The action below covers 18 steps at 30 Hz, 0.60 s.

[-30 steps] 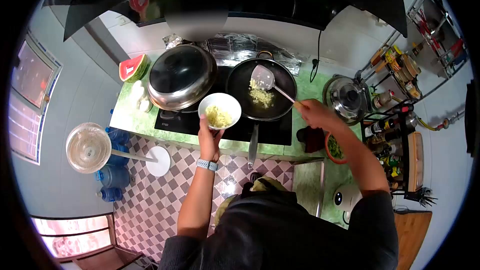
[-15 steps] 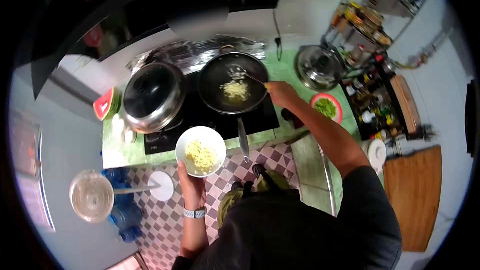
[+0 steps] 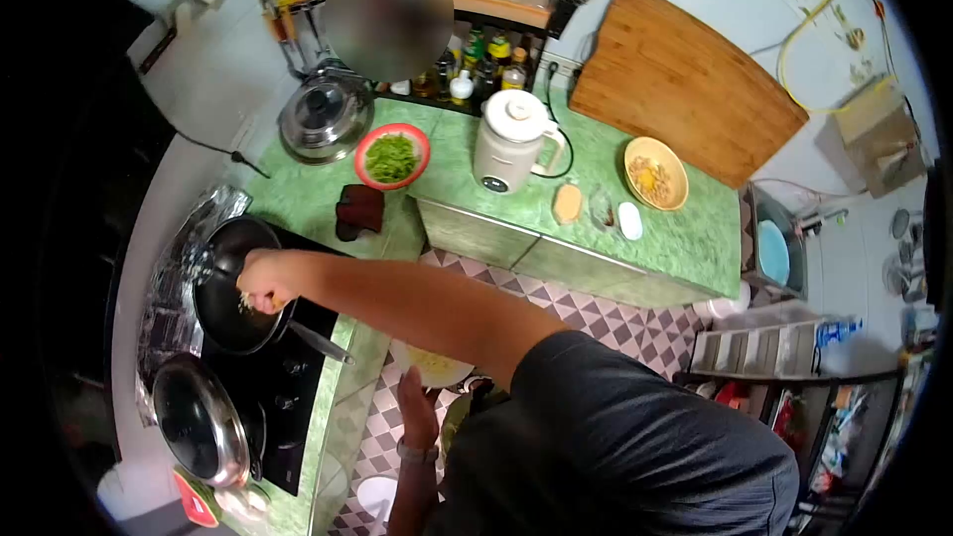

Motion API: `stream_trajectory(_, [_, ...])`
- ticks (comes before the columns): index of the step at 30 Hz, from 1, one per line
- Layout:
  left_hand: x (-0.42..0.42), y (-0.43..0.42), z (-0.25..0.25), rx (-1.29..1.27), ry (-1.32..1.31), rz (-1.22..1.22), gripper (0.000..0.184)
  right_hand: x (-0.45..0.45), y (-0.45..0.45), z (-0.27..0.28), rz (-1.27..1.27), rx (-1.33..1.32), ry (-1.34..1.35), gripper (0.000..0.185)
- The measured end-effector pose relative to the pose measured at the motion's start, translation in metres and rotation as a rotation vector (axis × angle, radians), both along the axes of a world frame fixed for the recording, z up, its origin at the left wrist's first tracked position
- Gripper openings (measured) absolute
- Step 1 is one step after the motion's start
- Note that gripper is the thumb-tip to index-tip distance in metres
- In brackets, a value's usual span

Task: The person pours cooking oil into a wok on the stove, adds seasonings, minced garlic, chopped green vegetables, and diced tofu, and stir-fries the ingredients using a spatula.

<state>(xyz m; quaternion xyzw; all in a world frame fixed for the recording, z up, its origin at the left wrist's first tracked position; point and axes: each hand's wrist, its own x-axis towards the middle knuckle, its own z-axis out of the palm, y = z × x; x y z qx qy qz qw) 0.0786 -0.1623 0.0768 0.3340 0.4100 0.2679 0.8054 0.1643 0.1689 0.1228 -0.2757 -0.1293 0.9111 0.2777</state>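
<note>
My right hand (image 3: 266, 280) reaches across over the black frying pan (image 3: 238, 238), its fingers closed round the yellowish handle of what looks like a metal spatula, mostly hidden by the hand. Pale chopped bits (image 3: 246, 306) lie in the pan, partly covered by my hand. Down by my body, my left hand (image 3: 417, 407) grips a white bowl (image 3: 452, 374) of pale yellow chopped pieces; my right forearm hides part of that bowl. The pan's handle (image 3: 323, 343) points toward the bowl.
A lidded pot (image 3: 199, 422) stands beside the pan on the black cooktop (image 3: 288, 437). On the green counter are a red-rimmed bowl of chopped greens (image 3: 392, 157), a pot lid (image 3: 326, 117), a white electric jug (image 3: 511, 144), a yellow bowl (image 3: 655, 174) and a large wooden board (image 3: 685, 79).
The view has swung right, bringing the jug, yellow bowl, sink and shelves into sight. My right hand still holds the utensil over the pan, and my left hand keeps the white bowl.
</note>
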Motion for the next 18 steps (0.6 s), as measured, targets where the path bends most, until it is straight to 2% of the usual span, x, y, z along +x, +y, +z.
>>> stream_trajectory(1, [0.016, 0.001, -0.014, 0.023, 0.019, -0.092, 0.039, -0.002, 0.009, -0.015, 0.194, -0.270, 0.471, 0.025])
stream_trajectory(2, [0.036, 0.000, -0.028, 0.019, 0.019, -0.112, 0.039, -0.008, 0.015, -0.031, 0.109, -0.115, 0.282, 0.027])
stream_trajectory(5, [0.108, -0.001, -0.077, -0.107, 0.065, -0.292, 0.043, -0.004, -0.002, -0.011, 0.138, -0.145, 0.325, 0.030])
stream_trajectory(7, [0.168, -0.005, -0.094, -0.186, 0.097, -0.406, 0.046, -0.005, 0.006, -0.014, 0.182, -0.295, 0.369, 0.030])
stream_trajectory(9, [0.231, -0.019, -0.073, -0.162, 0.037, -0.419, 0.046, -0.016, 0.014, -0.031, 0.143, -0.164, 0.229, 0.029])
stream_trajectory(10, [0.262, -0.030, -0.053, -0.101, -0.038, -0.372, 0.045, -0.013, 0.008, -0.034, 0.183, -0.275, 0.501, 0.026])
stream_trajectory(11, [0.293, -0.032, -0.054, -0.101, -0.046, -0.374, 0.045, 0.012, -0.025, 0.034, 0.065, -0.038, 0.067, 0.024])
stream_trajectory(12, [0.324, -0.036, -0.063, -0.112, -0.102, -0.429, 0.046, 0.033, -0.060, 0.074, -0.007, 0.049, -0.019, 0.021])
stream_trajectory(13, [0.353, -0.039, -0.063, -0.124, -0.160, -0.479, 0.047, 0.050, -0.078, 0.089, -0.074, 0.135, -0.106, 0.019])
stream_trajectory(15, [0.406, -0.046, -0.057, -0.112, -0.168, -0.487, 0.047, 0.057, -0.086, 0.082, -0.113, 0.186, -0.057, 0.023])
stream_trajectory(17, [0.456, -0.049, -0.053, -0.089, -0.177, -0.484, 0.047, 0.056, -0.063, 0.061, 0.184, -0.099, 0.286, 0.030])
stream_trajectory(18, [0.481, -0.052, -0.069, -0.079, -0.096, -0.502, 0.042, 0.055, -0.050, 0.050, 0.350, -0.238, 0.399, 0.038])
